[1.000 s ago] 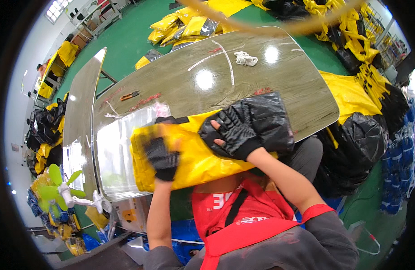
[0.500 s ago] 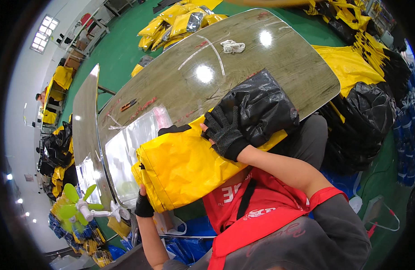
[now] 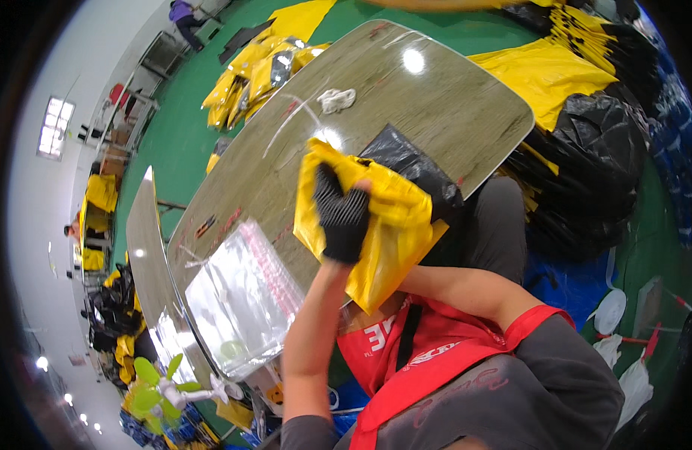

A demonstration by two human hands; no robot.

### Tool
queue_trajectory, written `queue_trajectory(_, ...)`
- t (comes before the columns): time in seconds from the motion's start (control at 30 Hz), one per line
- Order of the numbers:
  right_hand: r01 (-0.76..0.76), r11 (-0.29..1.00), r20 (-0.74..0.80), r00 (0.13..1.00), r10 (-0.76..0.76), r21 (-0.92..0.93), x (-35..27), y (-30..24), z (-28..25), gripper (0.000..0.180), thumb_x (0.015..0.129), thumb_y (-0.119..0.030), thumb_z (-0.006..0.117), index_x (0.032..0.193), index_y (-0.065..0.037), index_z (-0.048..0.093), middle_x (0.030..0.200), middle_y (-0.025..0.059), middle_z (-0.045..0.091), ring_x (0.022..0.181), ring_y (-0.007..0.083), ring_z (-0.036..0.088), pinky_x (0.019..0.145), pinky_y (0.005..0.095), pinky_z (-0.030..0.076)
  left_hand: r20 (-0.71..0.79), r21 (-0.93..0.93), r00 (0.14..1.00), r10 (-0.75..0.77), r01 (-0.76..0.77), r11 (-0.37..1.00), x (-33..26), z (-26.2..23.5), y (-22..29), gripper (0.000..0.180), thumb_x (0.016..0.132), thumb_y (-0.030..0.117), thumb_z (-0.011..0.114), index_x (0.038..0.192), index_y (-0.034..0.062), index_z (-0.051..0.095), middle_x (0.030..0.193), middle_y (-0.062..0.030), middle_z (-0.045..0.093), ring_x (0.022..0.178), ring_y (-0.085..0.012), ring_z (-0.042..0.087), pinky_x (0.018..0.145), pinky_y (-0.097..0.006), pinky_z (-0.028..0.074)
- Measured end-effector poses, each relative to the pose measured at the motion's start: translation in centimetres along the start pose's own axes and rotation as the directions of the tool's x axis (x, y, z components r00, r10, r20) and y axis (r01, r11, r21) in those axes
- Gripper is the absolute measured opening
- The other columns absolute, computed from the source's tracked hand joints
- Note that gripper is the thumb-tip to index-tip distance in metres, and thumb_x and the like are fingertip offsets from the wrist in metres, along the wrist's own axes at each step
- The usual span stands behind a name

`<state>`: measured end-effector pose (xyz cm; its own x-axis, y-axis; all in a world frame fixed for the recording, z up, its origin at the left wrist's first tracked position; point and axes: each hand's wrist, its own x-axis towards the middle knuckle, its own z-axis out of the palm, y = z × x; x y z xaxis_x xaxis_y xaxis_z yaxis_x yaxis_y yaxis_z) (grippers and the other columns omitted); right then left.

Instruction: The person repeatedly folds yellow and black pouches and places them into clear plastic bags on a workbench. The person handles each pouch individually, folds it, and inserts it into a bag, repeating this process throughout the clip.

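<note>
My left hand [image 3: 342, 214], in a black fingerless glove with pale dots, lies over a bundle of yellow plastic sheeting [image 3: 391, 225], its fingers curled into the upper part. The yellow layer is folded up and creased over a black layer [image 3: 421, 169], which rests by the table's near edge. Under the yellow folds my right hand is hidden; only that forearm shows. Beside my left forearm lies a stack of clear plastic bags [image 3: 245, 292] with a pinkish strip along one edge.
The wood-look table [image 3: 451, 97] bears a crumpled white cloth [image 3: 336, 100] and a small orange-and-black cutter [image 3: 204, 227]. Packed yellow bundles [image 3: 267, 71] lie on the floor beyond. Black and yellow sheeting [image 3: 586, 165] is heaped at the right. A green-bladed fan [image 3: 162, 386] stands lower left.
My left hand has moved from the bundle's left end up and right, folding the yellow end over toward the black part. My right hand has passed out of sight beneath it. The view has shifted.
</note>
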<state>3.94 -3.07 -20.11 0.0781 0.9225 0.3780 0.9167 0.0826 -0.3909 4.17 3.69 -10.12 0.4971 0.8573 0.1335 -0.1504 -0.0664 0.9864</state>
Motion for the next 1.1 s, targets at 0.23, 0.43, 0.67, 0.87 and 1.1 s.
queue_trajectory(0.23, -0.058, 0.997, 0.060, 0.997, 0.056, 0.041, -4.0, 2.8, -1.5, 0.050, 0.092, -0.035, 0.045, 0.137, -0.012, 0.044, 0.143, 0.0174, 0.039, 0.137, 0.0337, 0.030, 0.113, 0.0499, 0.015, 0.825, 0.484, 0.554, 0.106, -0.791, 0.374, 1.8, 3.4, -3.9, 0.050, 0.089, 0.030, 0.055, 0.134, 0.0077, 0.048, 0.138, -0.0174, 0.047, 0.129, -0.0367, 0.040, 0.111, -0.048, 0.024)
queue_trajectory(0.43, -0.065, 0.990, 0.338, 0.941, 0.018, 0.129, -6.7, 2.5, -5.6, 0.057, 0.087, -0.038, 0.051, 0.137, -0.012, 0.043, 0.142, 0.0171, 0.040, 0.134, 0.0330, 0.034, 0.112, 0.0466, 0.021, 0.882, 0.439, 0.469, 0.039, -0.850, 0.290, 4.1, 3.6, -4.3, 0.055, 0.086, 0.036, 0.057, 0.135, 0.0125, 0.048, 0.141, -0.0121, 0.046, 0.134, -0.0381, 0.033, 0.113, -0.057, 0.011)
queue_trajectory(0.67, -0.225, 0.971, 0.388, 0.904, 0.177, 0.081, -3.5, 8.5, -21.6, 0.060, 0.085, -0.048, 0.053, 0.134, -0.013, 0.049, 0.140, 0.0131, 0.045, 0.135, 0.0323, 0.035, 0.109, 0.0519, 0.026, 0.969, 0.240, 0.248, -0.008, -0.931, 0.273, 6.9, 5.6, -2.1, 0.049, 0.082, 0.034, 0.062, 0.127, 0.0156, 0.056, 0.130, -0.0106, 0.056, 0.129, -0.0362, 0.042, 0.112, -0.055, 0.018)
queue_trajectory(0.87, 0.192, 0.979, -0.066, 0.978, -0.197, -0.064, -7.4, 17.3, -12.1, 0.067, 0.080, -0.065, 0.049, 0.135, -0.028, 0.049, 0.145, 0.0037, 0.042, 0.138, 0.0344, 0.029, 0.107, 0.0591, 0.020, 0.906, 0.387, 0.417, -0.069, -0.752, 0.533, 11.4, 2.9, -7.9, 0.045, 0.097, 0.036, 0.037, 0.135, 0.0155, 0.051, 0.147, -0.0169, 0.036, 0.139, -0.0412, 0.024, 0.114, -0.049, 0.014)
queue_trajectory(1.1, 0.278, 0.960, -0.077, 0.957, -0.281, -0.036, -9.4, 17.7, -16.3, 0.037, 0.085, -0.021, 0.057, 0.121, -0.024, 0.059, 0.129, 0.0105, 0.057, 0.120, 0.0318, 0.053, 0.102, 0.0469, 0.039, 0.823, 0.326, 0.503, -0.266, -0.035, 0.945, 5.8, 1.3, -5.5, 0.061, 0.097, 0.044, 0.045, 0.143, 0.0049, 0.037, 0.148, -0.0161, 0.035, 0.138, -0.0288, 0.031, 0.113, -0.039, 0.022)
